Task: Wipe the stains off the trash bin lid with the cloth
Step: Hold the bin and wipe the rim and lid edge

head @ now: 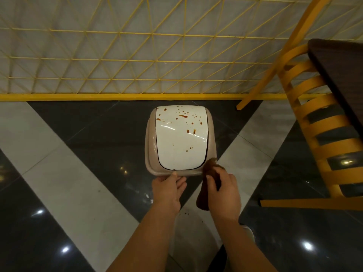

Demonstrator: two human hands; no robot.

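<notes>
A beige trash bin point(150, 142) stands on the floor ahead of me, topped by a white swing lid point(179, 148). Brown stains point(183, 116) speckle the lid's far half and right side, with a few drops lower down. My left hand point(168, 190) rests with its fingertips on the bin's near rim. My right hand point(223, 193) holds a dark brown cloth point(211, 167); the cloth's top touches the bin's near right corner and its tail hangs below my hand.
A yellow wire-grid fence point(137, 61) with a yellow base rail runs behind the bin. A yellow slatted chair point(318, 122) and a dark tabletop point(339, 75) stand at the right. The floor is glossy dark and pale tile.
</notes>
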